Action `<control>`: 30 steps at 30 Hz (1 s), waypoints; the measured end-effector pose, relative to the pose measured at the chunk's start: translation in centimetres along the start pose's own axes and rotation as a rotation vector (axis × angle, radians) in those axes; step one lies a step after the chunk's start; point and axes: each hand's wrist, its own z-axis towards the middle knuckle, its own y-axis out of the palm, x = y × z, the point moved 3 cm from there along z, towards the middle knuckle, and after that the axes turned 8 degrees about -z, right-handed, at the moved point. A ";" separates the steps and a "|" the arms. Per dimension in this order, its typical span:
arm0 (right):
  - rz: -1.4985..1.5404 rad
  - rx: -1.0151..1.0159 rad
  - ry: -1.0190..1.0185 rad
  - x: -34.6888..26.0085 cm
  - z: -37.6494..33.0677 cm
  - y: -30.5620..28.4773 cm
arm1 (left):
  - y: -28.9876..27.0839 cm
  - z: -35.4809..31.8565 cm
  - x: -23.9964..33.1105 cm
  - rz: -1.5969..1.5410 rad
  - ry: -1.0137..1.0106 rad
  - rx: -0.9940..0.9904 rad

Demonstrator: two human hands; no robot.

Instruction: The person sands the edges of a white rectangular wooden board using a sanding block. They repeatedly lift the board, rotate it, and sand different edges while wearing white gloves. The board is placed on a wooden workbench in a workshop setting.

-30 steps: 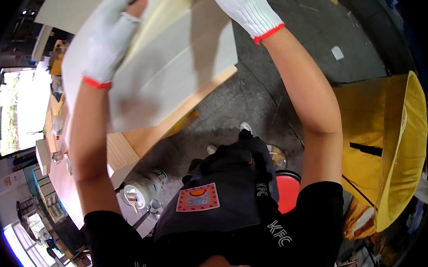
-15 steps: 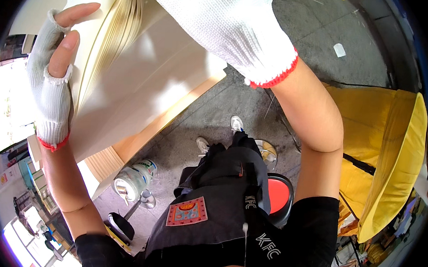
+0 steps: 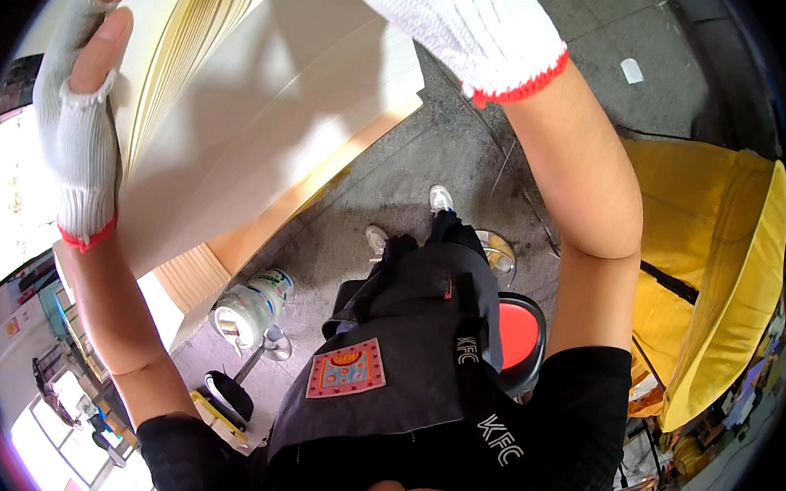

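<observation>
My left hand, in a white knit glove with bare fingertips and a red cuff, rests at the left edge of a thick fanned bundle of cream sheets. Its thumb and a finger are stretched out and apart. A large pale sheet spreads to the right of the bundle, over a light wooden board edge. My right hand, gloved in white with a red cuff, is above the sheet's right side. The upper border cuts off its fingers, so what they touch is hidden.
Below the sheets is a stack of edges, with a clear plastic jar close by. A red-seated stool stands beside my legs. At the right is a large yellow fabric cart bag. A paper scrap lies on the grey floor.
My right hand has moved up and to the right, with more of it out of view. The left hand has shifted slightly up and left. More of the pale sheet's right corner shows.
</observation>
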 end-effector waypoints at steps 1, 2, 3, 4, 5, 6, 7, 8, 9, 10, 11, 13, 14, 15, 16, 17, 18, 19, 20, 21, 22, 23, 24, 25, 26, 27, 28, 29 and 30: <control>-0.037 0.002 -0.052 0.3 0.2 0.3 | 0.1 -0.1 0.0 -0.015 -0.006 0.007; -0.021 -0.010 -0.037 0.4 0.3 0.4 | 0.2 -0.2 0.2 -0.029 -0.014 0.016; -0.002 -0.062 0.029 0.4 0.4 0.4 | 0.3 -0.4 0.2 -0.043 -0.023 0.024; -0.017 -0.095 0.094 0.1 0.8 -0.4 | 0.6 0.3 0.4 -0.096 0.022 -0.005; -0.003 -0.144 0.145 0.3 1.0 -0.3 | 0.8 0.3 0.0 -0.133 0.043 -0.009; 0.000 -0.204 0.213 0.1 1.1 -0.5 | 0.7 0.1 -0.1 -0.170 0.063 -0.012; -0.034 -0.263 0.251 -0.1 1.1 -0.6 | 1.1 0.0 1.5 -0.151 0.134 0.034; -0.087 -0.305 0.287 -0.2 1.4 -0.9 | 1.5 0.0 2.6 -0.274 0.064 0.003; -0.141 -0.345 0.325 -0.1 1.6 -1.3 | 2.0 -0.2 3.6 -0.400 -0.014 -0.027; -0.169 -0.322 0.247 -0.4 2.0 -1.2 | 2.3 -0.5 4.0 -0.340 -0.004 0.055; -0.207 -0.296 0.178 -0.1 1.9 -1.1 | 2.3 -0.8 4.1 -0.378 -0.001 0.060; -0.292 -0.330 0.109 -0.4 2.0 -1.3 | 1.8 -0.7 4.6 -0.408 -0.094 0.008; -0.341 -0.390 0.108 -0.7 2.1 -1.7 | 1.4 -0.6 4.6 -0.400 -0.196 -0.050; -0.403 -0.433 0.086 -1.0 3.0 -2.1 | 1.2 -0.1 5.5 -0.370 -0.226 -0.076; -0.446 -0.397 0.079 -1.7 3.2 -1.4 | 0.7 -0.3 5.4 -0.328 -0.279 -0.071; -0.454 -0.468 0.130 -2.3 3.4 -0.8 | 1.6 0.0 1.5 -0.237 -0.068 -0.035; -0.480 -0.525 0.183 -2.1 3.4 -0.9 | 2.3 0.0 2.1 -0.217 0.113 0.072; -0.495 -0.493 0.182 -1.3 3.2 -1.2 | 1.9 0.2 2.7 -0.183 0.144 0.045; -0.505 -0.470 0.186 -0.4 2.7 -1.3 | 2.1 0.1 3.4 -0.249 0.173 0.062; -0.461 -0.436 0.231 -0.3 2.3 -1.4 | 2.4 0.0 3.4 -0.278 0.111 0.035; -0.446 -0.430 0.314 -0.5 2.1 -1.5 | 2.6 0.1 3.3 -0.308 0.043 0.001; -0.444 -0.450 0.376 -0.9 2.2 -1.6 | 2.6 0.1 3.4 -0.314 0.031 -0.009; -0.442 -0.470 0.436 -1.3 2.4 -1.8 | 2.4 0.1 3.5 -0.320 0.019 -0.017; -0.401 -0.459 0.456 -1.1 2.3 -1.7 | 2.3 0.1 3.4 -0.326 0.004 -0.028; -0.358 -0.383 0.459 -0.6 2.0 -1.6 | 2.3 0.3 3.5 -0.346 -0.024 -0.052; -0.341 -0.361 0.495 -0.3 1.7 -1.6 | 2.3 0.4 3.6 -0.367 -0.050 -0.076; -0.316 -0.342 0.534 -0.5 1.5 -1.4 | 2.3 0.2 3.5 -0.382 -0.083 -0.101; -0.305 -0.335 0.560 -0.8 1.4 -1.4 | 2.2 0.1 3.6 -0.379 -0.045 -0.069; -0.346 -0.304 0.534 -1.4 1.5 -1.4 | 2.0 0.0 3.8 -0.376 -0.035 -0.062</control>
